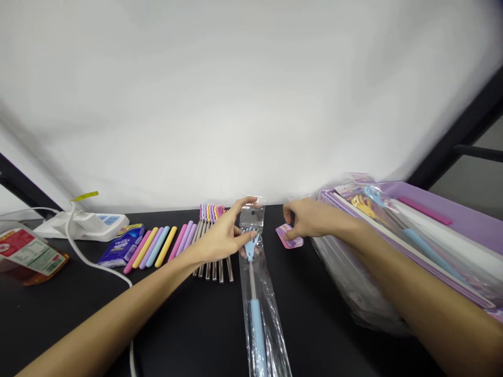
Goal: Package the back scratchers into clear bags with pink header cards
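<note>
A clear plastic bag lies lengthwise on the black table with a light-blue back scratcher inside, its hand-shaped head near the bag's top. My left hand grips the bag's upper end, thumb over the scratcher's head and other fingers curled around the far side. To the right, my right hand has thumb and fingers closed on a small stack of pink printed cards. Part of the stack is hidden under the fingertips. Behind my left hand lie several metal rods with coloured hand-shaped heads.
Several coloured handles lie in a row on the left. Beyond them are a blue packet, a white power strip with a cable and a labelled bottle. On the right, a purple bin holds bagged scratchers beside stacked plastic bags.
</note>
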`<state>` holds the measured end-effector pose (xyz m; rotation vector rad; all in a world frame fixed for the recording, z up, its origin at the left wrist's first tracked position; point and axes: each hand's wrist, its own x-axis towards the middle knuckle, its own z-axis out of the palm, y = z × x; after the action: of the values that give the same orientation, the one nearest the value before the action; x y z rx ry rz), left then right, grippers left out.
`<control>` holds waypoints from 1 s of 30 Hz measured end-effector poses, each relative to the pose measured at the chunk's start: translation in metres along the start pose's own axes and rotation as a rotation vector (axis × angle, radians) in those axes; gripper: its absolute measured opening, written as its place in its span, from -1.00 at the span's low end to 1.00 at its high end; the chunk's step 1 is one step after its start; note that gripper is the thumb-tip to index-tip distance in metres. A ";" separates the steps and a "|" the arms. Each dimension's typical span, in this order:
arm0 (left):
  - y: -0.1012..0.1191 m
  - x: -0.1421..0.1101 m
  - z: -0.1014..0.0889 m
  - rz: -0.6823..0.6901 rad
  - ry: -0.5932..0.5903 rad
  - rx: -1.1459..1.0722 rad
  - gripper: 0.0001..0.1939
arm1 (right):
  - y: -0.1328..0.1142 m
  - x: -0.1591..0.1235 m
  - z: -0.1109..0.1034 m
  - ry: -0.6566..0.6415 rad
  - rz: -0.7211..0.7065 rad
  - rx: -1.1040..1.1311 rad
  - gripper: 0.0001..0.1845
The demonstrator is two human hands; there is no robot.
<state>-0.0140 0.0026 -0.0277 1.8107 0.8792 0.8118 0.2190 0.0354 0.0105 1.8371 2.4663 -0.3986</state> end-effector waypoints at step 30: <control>0.000 -0.001 0.002 0.101 -0.032 -0.070 -0.19 | -0.014 -0.003 -0.015 0.333 -0.408 0.797 -0.72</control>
<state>-0.0135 0.0006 -0.0283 1.8125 0.7349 0.8644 0.2088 0.0324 0.0284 1.6588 3.2333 -1.3664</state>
